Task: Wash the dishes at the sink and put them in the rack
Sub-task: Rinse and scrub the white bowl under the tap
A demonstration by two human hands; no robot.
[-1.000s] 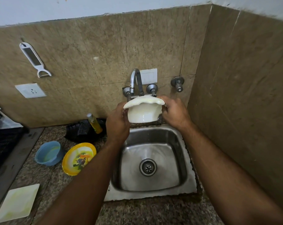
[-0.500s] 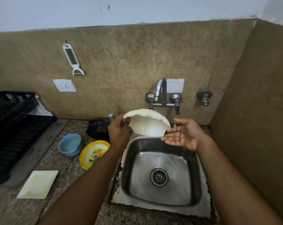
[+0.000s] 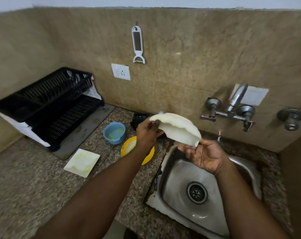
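Overhead, wavy-rimmed white bowl point(image 3: 178, 129), left hand point(image 3: 147, 133) gripping, steel sink point(image 3: 239, 163)

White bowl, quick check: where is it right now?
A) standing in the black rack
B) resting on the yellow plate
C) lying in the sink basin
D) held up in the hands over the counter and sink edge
D: the white bowl is gripped at its rim by the left hand, with the right hand under its lower edge, above the sink; the black rack holds no bowl.

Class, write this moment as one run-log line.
left hand: holds bowl rim | right hand: open, touching bowl edge | bowl: above sink edge | rack: no dishes visible | unwashed: cup, plates
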